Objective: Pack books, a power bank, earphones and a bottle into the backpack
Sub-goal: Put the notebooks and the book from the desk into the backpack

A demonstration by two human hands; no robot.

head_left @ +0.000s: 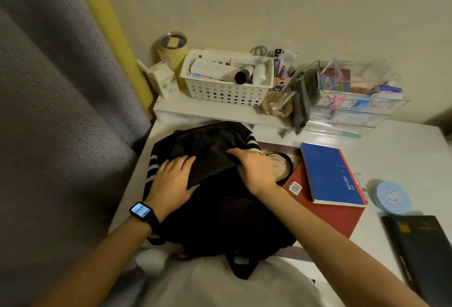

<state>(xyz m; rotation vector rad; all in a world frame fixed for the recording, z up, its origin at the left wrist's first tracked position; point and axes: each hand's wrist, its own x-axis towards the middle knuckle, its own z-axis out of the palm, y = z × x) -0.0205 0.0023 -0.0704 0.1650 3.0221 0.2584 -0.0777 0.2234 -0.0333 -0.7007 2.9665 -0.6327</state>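
On the white desk (403, 150), my left hand (175, 179) lies flat, fingers spread, on the black fabric backpack (220, 213); my right hand (254, 169) pinches its folded flap (208, 157). Beside it — a blue paperback book (330, 174) atop a red book (335, 216), partly hidden. The bag's interior I cannot make out.

Black backpack (220, 208) flat on desk; blue book (330, 174) atop red book (325, 211) alongside.

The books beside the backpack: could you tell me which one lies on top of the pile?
The blue book lies on top, resting across the red book; a third, pale-covered book is partly hidden beneath the right hand.
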